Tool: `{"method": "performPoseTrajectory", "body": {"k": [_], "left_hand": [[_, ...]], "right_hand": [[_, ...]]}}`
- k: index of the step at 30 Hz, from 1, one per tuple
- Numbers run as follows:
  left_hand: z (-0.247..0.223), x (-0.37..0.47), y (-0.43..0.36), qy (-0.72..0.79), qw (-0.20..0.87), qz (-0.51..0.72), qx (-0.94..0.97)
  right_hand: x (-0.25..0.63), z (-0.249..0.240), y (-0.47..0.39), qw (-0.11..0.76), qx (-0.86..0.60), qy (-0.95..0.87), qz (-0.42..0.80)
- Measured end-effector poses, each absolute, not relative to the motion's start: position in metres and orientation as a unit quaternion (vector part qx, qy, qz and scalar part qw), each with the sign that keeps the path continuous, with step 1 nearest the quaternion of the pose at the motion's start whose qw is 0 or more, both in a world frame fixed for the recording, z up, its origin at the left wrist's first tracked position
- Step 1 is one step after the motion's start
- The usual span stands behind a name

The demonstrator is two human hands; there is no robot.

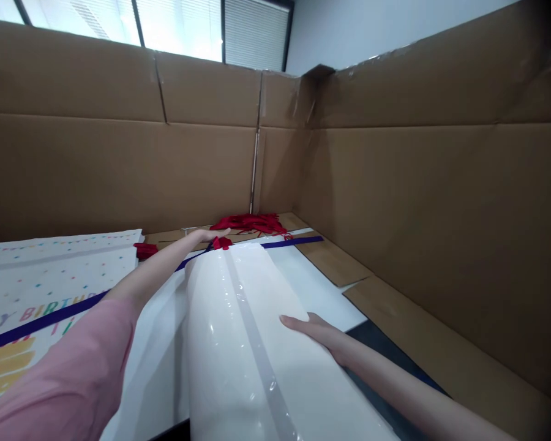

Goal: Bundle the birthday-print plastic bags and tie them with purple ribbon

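A large white plastic sheet (pixel 284 306), glossy and folded over into a rounded bulge on its left, lies lengthwise before me, with a grey strip running down it. My right hand (pixel 314 331) grips its right edge, thumb on top and the other fingers mostly hidden. At the sheet's far end, my left hand (pixel 211 235) reaches out with its visible fingers stretched to the right, just above a small red piece (pixel 221 243). I cannot make out whether it touches that piece. A dark purple strap (pixel 282 243) passes beneath the sheet's far end.
Tall cardboard walls (pixel 119 165) enclose the back and right. A red tasselled bundle (pixel 252 223) lies in the far corner. On the left are white printed sheets (pixel 64 269) with coloured lettering and another red bundle (pixel 146 250). White flat sheets (pixel 312 275) lie underneath, beside cardboard flaps (pixel 404 324).
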State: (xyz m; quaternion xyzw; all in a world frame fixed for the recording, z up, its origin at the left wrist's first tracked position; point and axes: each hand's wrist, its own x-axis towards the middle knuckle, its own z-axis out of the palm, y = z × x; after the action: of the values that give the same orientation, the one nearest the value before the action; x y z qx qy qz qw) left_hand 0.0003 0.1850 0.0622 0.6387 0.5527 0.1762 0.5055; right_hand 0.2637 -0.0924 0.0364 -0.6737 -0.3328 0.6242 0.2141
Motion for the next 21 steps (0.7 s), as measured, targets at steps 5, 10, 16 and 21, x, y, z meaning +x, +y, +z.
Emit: {"method": "performPoseTrajectory", "body": {"k": [5,10,16,21], "left_hand": [[0.049,0.011,0.193,0.563,0.538,0.123,0.615],[0.041,0.025,0.184,0.535,0.560,0.118,0.622],[0.059,0.000,0.184,0.517,0.535,0.153,0.651],[0.057,-0.079,0.118,0.616,0.430,0.144,0.644]], "right_hand": [[0.264,0.032,-0.092,0.228,-0.643,-0.351,0.642],[0.263,0.034,-0.092,0.220,-0.649,-0.338,0.645],[0.263,0.036,-0.093,0.215,-0.662,-0.331,0.637],[0.265,0.034,-0.092,0.204,-0.654,-0.336,0.647]]}}
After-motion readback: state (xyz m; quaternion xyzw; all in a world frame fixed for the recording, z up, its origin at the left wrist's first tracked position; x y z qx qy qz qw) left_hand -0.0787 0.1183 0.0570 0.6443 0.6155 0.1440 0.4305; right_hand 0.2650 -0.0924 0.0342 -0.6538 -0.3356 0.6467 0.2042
